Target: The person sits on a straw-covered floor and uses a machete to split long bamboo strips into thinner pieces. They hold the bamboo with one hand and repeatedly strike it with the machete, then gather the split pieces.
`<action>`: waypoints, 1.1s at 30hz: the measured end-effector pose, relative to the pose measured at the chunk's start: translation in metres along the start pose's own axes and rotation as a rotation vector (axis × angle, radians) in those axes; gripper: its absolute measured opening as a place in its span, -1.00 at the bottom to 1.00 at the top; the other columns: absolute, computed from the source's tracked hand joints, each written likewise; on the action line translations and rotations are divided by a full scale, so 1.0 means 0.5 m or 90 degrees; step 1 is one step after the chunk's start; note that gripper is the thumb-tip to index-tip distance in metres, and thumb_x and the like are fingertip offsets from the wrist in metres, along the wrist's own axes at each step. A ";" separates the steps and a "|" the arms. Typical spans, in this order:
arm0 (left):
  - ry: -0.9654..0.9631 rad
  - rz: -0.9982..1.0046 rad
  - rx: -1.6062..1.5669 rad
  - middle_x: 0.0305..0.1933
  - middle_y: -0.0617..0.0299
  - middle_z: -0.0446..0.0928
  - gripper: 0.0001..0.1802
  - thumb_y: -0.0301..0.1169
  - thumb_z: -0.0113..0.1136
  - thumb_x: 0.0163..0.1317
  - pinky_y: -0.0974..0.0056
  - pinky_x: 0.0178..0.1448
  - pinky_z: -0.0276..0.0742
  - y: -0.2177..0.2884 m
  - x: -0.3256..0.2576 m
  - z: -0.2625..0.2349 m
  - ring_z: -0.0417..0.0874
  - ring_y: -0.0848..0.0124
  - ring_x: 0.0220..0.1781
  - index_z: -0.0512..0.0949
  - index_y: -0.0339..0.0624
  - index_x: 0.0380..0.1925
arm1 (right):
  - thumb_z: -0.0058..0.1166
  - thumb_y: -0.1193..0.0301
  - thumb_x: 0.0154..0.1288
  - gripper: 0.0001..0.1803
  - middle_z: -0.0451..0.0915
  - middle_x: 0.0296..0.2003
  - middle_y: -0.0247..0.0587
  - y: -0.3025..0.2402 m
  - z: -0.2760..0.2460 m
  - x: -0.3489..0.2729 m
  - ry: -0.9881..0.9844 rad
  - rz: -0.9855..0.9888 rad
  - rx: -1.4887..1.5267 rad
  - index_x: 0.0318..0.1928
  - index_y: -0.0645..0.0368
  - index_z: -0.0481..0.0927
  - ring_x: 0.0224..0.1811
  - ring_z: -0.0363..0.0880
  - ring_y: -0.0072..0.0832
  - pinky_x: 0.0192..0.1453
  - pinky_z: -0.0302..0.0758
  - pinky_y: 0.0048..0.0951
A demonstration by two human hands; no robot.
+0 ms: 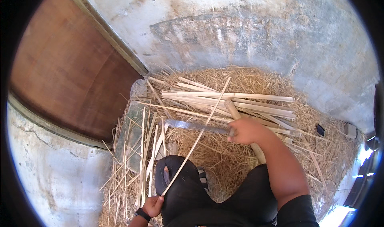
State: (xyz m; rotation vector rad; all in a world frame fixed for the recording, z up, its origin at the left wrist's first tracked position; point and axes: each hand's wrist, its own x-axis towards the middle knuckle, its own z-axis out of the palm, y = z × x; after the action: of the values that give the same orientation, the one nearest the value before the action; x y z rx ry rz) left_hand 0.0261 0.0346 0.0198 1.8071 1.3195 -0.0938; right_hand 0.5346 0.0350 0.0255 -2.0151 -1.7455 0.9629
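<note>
Low in the view, my left hand is closed around the near end of a long thin bamboo strip. The strip slants up and right across my left thigh. My right hand is shut on the handle of a long knife, whose blade points left. The blade crosses the strip; whether it touches cannot be told. A thick round bamboo pole passes beneath my right hand and runs down toward my right knee.
Several split bamboo slats lie piled beyond my hands on straw-like shavings. More thin strips lie at left beside a greenish block. A brown door and stained wall stand behind. A dark phone-like object lies at right.
</note>
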 end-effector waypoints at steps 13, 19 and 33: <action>0.017 0.005 0.011 -0.70 0.13 0.39 -0.40 0.01 -0.07 0.46 0.19 -0.44 0.37 0.014 -0.001 0.001 0.40 0.37 -0.60 0.48 -0.29 -0.58 | 0.31 0.19 0.09 -0.62 0.67 -0.34 -0.02 0.016 -0.037 -0.028 0.112 0.072 -0.067 -0.13 0.13 0.66 -0.22 0.67 -0.10 -0.12 0.55 -0.08; 0.011 0.015 0.006 -0.71 0.11 0.38 -0.40 0.00 -0.06 0.46 0.18 -0.44 0.37 -0.012 -0.004 0.004 0.40 0.36 -0.61 0.46 -0.29 -0.60 | 0.31 0.14 0.10 -0.57 0.67 -0.32 -0.02 -0.045 -0.053 -0.058 -0.022 -0.004 -0.103 -0.09 0.14 0.66 -0.21 0.67 -0.09 -0.12 0.56 -0.11; 0.032 0.053 0.007 -0.72 0.13 0.34 -0.39 0.02 -0.06 0.45 0.18 -0.47 0.35 0.003 -0.007 0.005 0.37 0.37 -0.63 0.45 -0.27 -0.63 | 0.28 0.19 0.14 -0.65 0.68 -0.26 0.01 -0.062 -0.046 -0.047 -0.092 -0.059 -0.045 -0.17 0.17 0.65 -0.17 0.66 -0.08 -0.03 0.53 -0.11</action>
State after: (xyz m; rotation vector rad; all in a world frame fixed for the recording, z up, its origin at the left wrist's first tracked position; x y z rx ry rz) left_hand 0.0270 0.0303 0.0207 1.8825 1.2798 -0.0106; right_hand 0.5254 0.0234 0.0683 -1.9293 -1.9557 1.0540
